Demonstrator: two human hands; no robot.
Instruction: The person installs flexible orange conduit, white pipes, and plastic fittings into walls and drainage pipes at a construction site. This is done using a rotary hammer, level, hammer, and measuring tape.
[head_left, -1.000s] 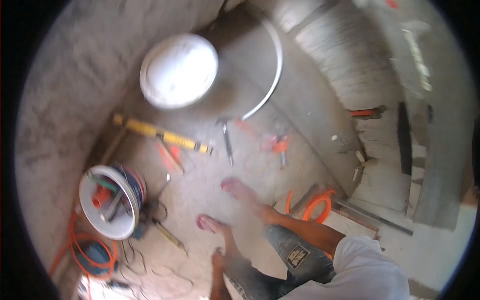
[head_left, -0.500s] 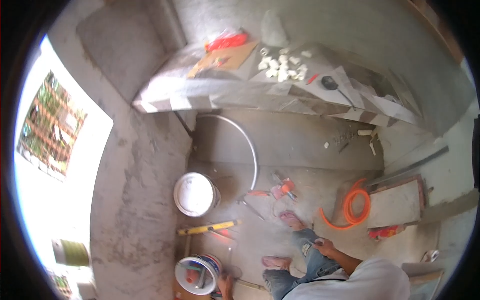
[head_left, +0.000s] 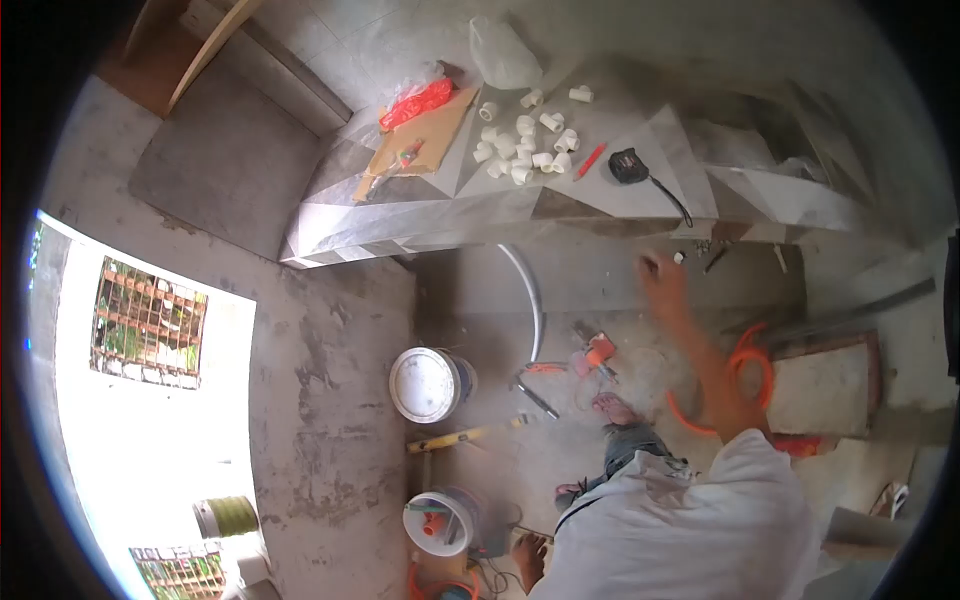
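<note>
My right hand is raised on an outstretched arm, just below the front edge of the tiled counter. It is blurred, so its grip is unclear. On the counter lie several white pipe fittings, a red pencil and a black tape measure. My left hand is low, fingers apart, near the floor beside a white bucket of tools and some cables.
On the floor are a lidded white bucket, a yellow level, an orange power tool, a coiled orange hose and a curved grey pipe. Cardboard and a red bag lie on the counter. A bright window opening is at left.
The view has risen from the floor to the counter. My right hand left my knee and reached up towards the counter edge. My left hand stays low by the tool bucket.
</note>
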